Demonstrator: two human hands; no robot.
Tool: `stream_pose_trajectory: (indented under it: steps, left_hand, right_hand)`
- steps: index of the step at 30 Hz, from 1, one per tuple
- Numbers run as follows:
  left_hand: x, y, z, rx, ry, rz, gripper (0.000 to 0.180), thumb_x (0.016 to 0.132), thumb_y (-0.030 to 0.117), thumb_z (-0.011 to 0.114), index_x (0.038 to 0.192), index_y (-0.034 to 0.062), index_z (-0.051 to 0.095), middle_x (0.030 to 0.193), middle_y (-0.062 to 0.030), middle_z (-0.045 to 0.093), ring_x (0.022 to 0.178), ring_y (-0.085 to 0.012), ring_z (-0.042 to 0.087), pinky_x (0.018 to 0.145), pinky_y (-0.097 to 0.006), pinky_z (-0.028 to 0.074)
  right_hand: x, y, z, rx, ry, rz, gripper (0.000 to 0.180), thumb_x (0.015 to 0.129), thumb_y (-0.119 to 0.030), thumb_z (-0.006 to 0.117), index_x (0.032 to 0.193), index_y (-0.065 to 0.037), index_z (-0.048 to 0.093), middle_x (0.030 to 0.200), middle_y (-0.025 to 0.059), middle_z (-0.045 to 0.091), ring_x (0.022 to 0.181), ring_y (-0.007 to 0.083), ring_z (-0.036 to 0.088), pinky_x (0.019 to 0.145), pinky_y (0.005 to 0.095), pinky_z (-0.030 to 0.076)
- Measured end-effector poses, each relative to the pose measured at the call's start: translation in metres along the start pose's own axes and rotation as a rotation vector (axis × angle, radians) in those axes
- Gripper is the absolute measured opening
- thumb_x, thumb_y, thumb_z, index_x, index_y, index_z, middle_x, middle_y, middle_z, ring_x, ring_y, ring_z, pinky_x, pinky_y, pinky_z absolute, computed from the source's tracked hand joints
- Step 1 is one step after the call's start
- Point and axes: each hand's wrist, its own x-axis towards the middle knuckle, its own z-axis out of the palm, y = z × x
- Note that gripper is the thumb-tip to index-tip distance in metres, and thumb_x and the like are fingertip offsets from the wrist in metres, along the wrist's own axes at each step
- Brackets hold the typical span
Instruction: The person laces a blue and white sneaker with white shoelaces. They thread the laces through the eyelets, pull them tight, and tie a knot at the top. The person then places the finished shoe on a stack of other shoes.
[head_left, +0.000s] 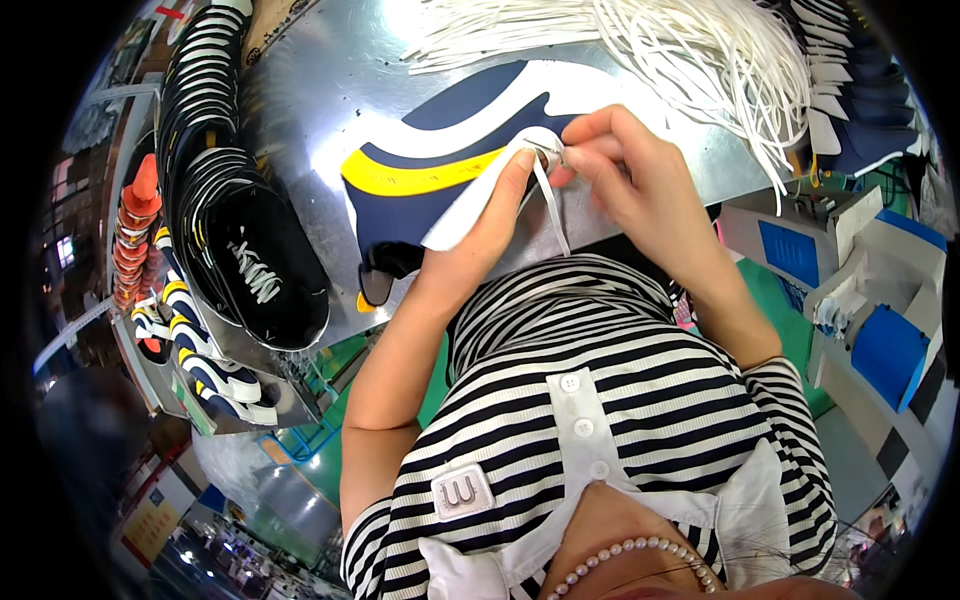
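Note:
A shoe upper (420,178) in navy, white and yellow is spread over the shiny metal table in front of me. My left hand (490,215) grips its white edge, thumb on top near the rounded tip. From that tip a white shoelace (553,212) hangs down toward my striped shirt. Close beside it, my right hand (625,165) is closed, thumb and forefinger pinching what looks like the lace at the tip. The exact spot between those fingertips is partly hidden.
A heap of white shoelaces (690,65) lies at the far right of the metal table (310,110). Nested black shoe uppers (265,265) run along the left. More navy-and-white pieces (865,110) are stacked at the far right edge. Open boxes (870,290) stand at right.

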Motion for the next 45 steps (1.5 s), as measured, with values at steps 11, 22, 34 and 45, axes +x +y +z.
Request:
stream_pose_trajectory:
  steps: [11,22,34,45]
  left_hand:
    - [0.003,-0.021,-0.038,-0.184,0.006,-0.212,0.02,0.094,0.014,0.065,0.106,-0.0019,0.07,0.097,-0.0063,0.072,0.093,-0.0124,0.064,0.082,-0.027,0.05]
    - [0.019,0.019,-0.054,0.478,-0.318,0.132,0.047,0.09,0.03,0.069,0.117,-0.0076,0.06,0.113,-0.023,0.068,0.1,-0.0316,0.068,0.086,-0.034,0.051]
    - [0.01,0.032,-0.048,0.739,0.122,0.416,0.018,0.086,0.013,0.07,0.101,0.005,0.065,0.076,-0.0165,0.066,0.063,-0.0321,0.064,0.059,-0.037,0.05]
    - [0.0,0.005,-0.045,0.814,-0.111,0.23,0.023,0.087,0.018,0.069,0.105,0.0056,0.064,0.08,-0.0196,0.066,0.072,-0.0385,0.064,0.065,-0.043,0.05]
  right_hand:
    - [0.014,-0.018,-0.046,-0.411,-0.002,-0.094,0.036,0.082,-0.014,0.074,0.112,-0.002,0.059,0.082,0.0067,0.068,0.063,0.0145,0.062,0.057,0.0286,0.048]
    - [0.072,0.053,-0.02,0.366,0.114,0.132,0.036,0.085,-0.018,0.075,0.115,-0.005,0.059,0.089,-0.0024,0.062,0.079,0.0042,0.056,0.071,0.0169,0.043]
    - [-0.005,0.049,0.008,-0.004,-0.405,0.187,0.024,0.087,-0.023,0.071,0.08,-0.002,0.066,0.059,0.0039,0.046,0.056,0.0114,0.042,0.053,0.0294,0.037]
    - [-0.057,0.03,-0.025,0.053,-0.148,0.141,0.01,0.087,-0.004,0.068,0.096,0.001,0.069,0.084,0.0054,0.071,0.08,0.0112,0.066,0.074,0.0243,0.051]
